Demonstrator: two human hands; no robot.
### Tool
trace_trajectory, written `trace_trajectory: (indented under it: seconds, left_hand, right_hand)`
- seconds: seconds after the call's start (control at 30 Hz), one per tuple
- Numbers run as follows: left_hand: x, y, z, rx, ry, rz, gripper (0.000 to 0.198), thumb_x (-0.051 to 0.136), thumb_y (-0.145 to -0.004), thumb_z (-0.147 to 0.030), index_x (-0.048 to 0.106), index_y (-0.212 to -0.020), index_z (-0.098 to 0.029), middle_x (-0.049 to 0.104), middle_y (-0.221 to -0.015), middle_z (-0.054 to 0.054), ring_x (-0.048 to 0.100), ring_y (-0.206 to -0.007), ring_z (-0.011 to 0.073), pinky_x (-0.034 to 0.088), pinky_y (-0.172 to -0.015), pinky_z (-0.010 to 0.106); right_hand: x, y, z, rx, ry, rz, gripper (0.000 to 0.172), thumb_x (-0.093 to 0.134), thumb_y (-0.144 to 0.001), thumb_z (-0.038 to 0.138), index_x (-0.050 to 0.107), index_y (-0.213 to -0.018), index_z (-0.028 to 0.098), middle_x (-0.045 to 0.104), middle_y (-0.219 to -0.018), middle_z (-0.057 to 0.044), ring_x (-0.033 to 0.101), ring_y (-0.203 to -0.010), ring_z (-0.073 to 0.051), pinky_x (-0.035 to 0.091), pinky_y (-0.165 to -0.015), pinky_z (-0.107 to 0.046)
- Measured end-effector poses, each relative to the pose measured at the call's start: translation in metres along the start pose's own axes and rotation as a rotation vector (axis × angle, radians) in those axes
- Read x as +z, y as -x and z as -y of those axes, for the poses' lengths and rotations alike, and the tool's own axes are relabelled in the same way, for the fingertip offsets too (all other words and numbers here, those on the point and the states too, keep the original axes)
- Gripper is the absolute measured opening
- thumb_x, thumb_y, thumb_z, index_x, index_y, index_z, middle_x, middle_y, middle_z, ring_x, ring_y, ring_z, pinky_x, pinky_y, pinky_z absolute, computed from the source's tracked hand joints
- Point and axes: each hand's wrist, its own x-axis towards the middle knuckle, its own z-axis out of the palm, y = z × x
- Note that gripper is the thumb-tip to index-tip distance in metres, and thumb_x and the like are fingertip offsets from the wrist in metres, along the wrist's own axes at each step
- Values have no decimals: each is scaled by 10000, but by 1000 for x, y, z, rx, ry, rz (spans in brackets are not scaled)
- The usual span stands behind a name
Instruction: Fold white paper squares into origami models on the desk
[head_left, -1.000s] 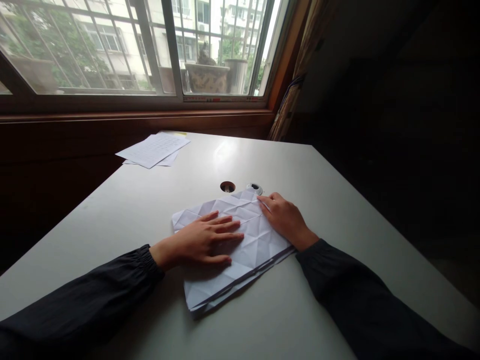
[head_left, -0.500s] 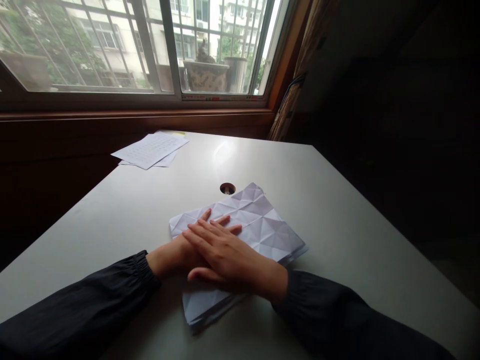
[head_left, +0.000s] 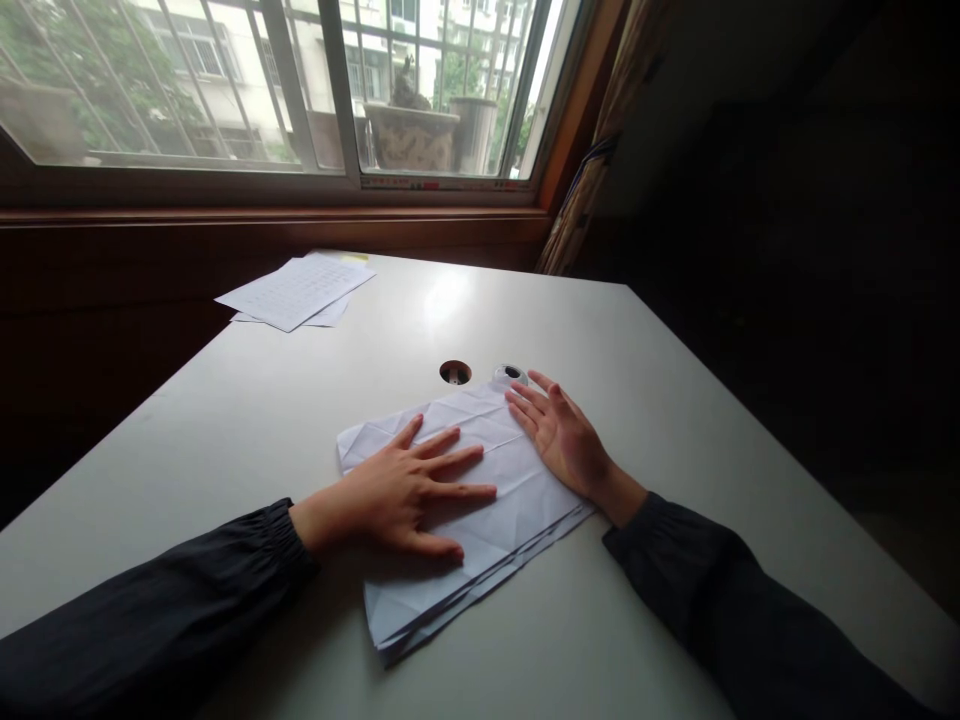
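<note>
Creased white paper (head_left: 480, 525), folded in several layers, lies slantwise on the white table (head_left: 645, 420). My left hand (head_left: 412, 490) rests flat on it, palm down with fingers spread. At the paper's right edge is my right hand (head_left: 566, 440), turned on its side with its fingers stretched toward the far corner. Its edge touches the paper, and nothing shows in its grasp. Just beyond the far corner, near my right fingertips, sits a small round white object with a dark centre (head_left: 512, 373); the paper partly covers it.
Loose sheets with writing (head_left: 300, 290) lie at the table's far left edge. A round cable hole (head_left: 455, 373) opens in the tabletop beyond the paper. Behind the table are a barred window (head_left: 345, 90) and a tied curtain (head_left: 585, 190).
My right hand has left the back of my left hand and moved right to the paper's edge. The paper's right side looks narrower and flatter, and the round white object has come into view.
</note>
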Motion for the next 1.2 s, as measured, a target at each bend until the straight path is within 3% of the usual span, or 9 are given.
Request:
trace_trajectory:
  seconds: [0.37, 0.5, 0.57, 0.63, 0.7, 0.8, 0.97, 1.1, 1.2]
  left_hand:
    - [-2, 3, -3, 1, 7, 4, 729, 482, -905, -736, 342, -1557, -440, 255, -1670, 11, 164, -1539, 444, -46, -1194, 715]
    - [-4, 5, -7, 1, 6, -14, 719, 498, -895, -736, 372, -1542, -448, 297, -1658, 10, 198, -1529, 451, -30, -1192, 722]
    - [-4, 4, -8, 4, 2, -31, 721, 513, -886, -738, 386, -1535, -450, 316, -1652, 9, 213, -1524, 455, -17, -1194, 722]
    - [-3, 3, -8, 9, -6, -41, 718, 530, -879, -732, 396, -1529, -457, 342, -1642, 5, 229, -1519, 454, -12, -1194, 723]
    - [-2, 1, -8, 18, -16, -45, 712, 548, -877, -716, 405, -1524, -457, 367, -1632, 3, 251, -1513, 446, -23, -1200, 714]
    - [0, -1, -8, 27, -26, -54, 705, 561, -877, -701, 423, -1519, -443, 362, -1634, 9, 276, -1505, 429, -40, -1212, 692]
    - [0, 3, -7, 5, -1, -22, 724, 524, -881, -738, 401, -1530, -442, 328, -1648, 16, 220, -1525, 443, -36, -1193, 718]
    - [-1, 5, -6, -1, 3, -12, 723, 505, -889, -742, 385, -1537, -444, 293, -1660, 13, 200, -1533, 436, -45, -1198, 706]
    - [0, 5, -6, 0, 4, -6, 727, 498, -889, -747, 374, -1541, -448, 288, -1662, 9, 187, -1538, 432, -44, -1202, 701]
  right_hand:
    - [-11, -5, 4, 32, -77, -77, 425, 502, -978, 597, 559, -1242, 269, 637, -1345, -109, 621, -1284, -258, 389, -1198, -498]
    - [-2, 5, 10, -121, 179, -95, 388, 528, -969, 583, 592, -1202, 280, 662, -1281, -83, 605, -1284, -280, 368, -1196, -561]
    - [14, 16, 12, -256, 488, -25, 390, 590, -951, 552, 625, -1214, 266, 641, -1328, -85, 535, -1349, -296, 285, -1234, -571]
    - [37, 26, 11, -332, 691, 159, 452, 590, -953, 562, 625, -1281, 254, 588, -1427, -92, 454, -1417, -306, 221, -1258, -560]
    - [60, 29, 4, -274, 609, 310, 494, 444, -1018, 577, 563, -1369, 251, 567, -1466, -92, 460, -1423, -272, 277, -1243, -528]
    - [75, 17, -13, -45, 249, 339, 565, 384, -1015, 627, 516, -1392, 227, 556, -1482, -122, 492, -1413, -252, 340, -1218, -506]
    - [35, -7, -14, 131, -108, 42, 645, 379, -968, 698, 459, -1385, 213, 600, -1413, -176, 579, -1338, -277, 341, -1210, -541]
    - [-5, -7, 5, 96, -136, -37, 576, 458, -954, 661, 495, -1348, 243, 604, -1406, -167, 567, -1351, -274, 366, -1193, -541]
    - [-18, -4, 11, 92, -123, -73, 559, 486, -947, 648, 505, -1336, 247, 611, -1392, -175, 567, -1350, -278, 393, -1174, -543]
